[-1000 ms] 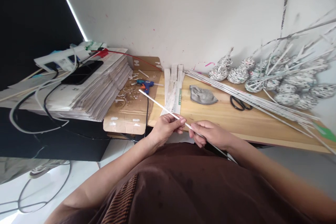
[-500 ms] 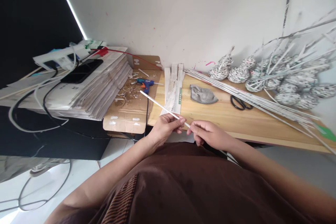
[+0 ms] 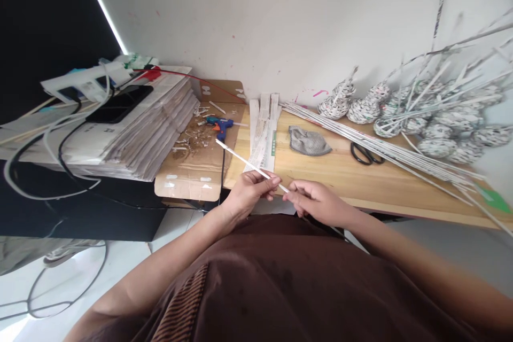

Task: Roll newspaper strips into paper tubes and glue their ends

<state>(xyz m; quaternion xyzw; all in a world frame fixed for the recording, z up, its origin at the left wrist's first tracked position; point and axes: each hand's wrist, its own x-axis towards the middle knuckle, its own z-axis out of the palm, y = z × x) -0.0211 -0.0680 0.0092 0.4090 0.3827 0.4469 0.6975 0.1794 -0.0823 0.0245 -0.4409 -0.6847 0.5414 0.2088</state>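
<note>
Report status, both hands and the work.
Left hand and right hand: fingers closed on white paper stick. Glue gun lies beyond its upper tip. Nothing blocking the hands.

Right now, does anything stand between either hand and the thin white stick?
Nothing visible does: the left hand and right hand both grip the thin white stick directly. The glue gun appears near its far tip, away from both hands.

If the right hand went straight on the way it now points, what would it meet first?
The right hand would probably meet the left hand first, across a small gap along the white stick, though depth is unclear.
</note>
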